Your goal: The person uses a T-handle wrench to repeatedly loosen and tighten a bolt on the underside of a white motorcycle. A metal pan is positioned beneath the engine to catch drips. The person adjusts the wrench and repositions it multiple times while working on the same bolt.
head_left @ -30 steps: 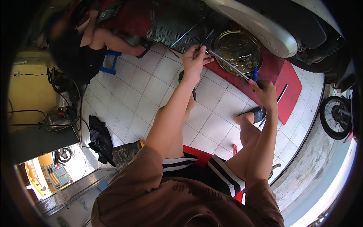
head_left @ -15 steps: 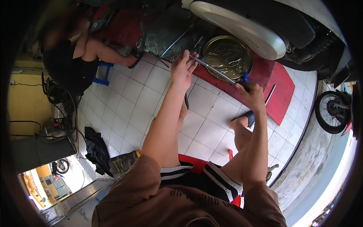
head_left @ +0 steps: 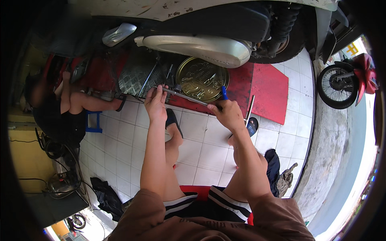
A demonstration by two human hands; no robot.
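Across the picture's middle lies a long silver metal rod (head_left: 189, 98), a tool with a darker fitting near its left part. My left hand (head_left: 157, 102) has its curled fingers around the left end, palm upward. My right hand (head_left: 225, 114) grips the right end, thumb along it. Just beyond the rod sit a round gold metal tray (head_left: 183, 70) with small items in it and a blue-handled tool (head_left: 224, 93) near the tray's right side. A steel T-shaped bar (head_left: 250, 105) stands or leans just right of my right hand; which, I cannot tell.
A motorbike (head_left: 197, 48) stands above a red-and-metal platform (head_left: 269, 92). At left, another person (head_left: 48, 108) sits on a blue stool (head_left: 93, 124) beside hoses and a compressor (head_left: 62, 184). A red motorbike (head_left: 362, 80) is at right. Dark cloths (head_left: 106, 197) lie on the tiled floor (head_left: 201, 152).
The view has tilted up, showing more of the motorbike. Both hands, with the rod between them, appear further left in the picture. My left fingers have shifted on the rod.
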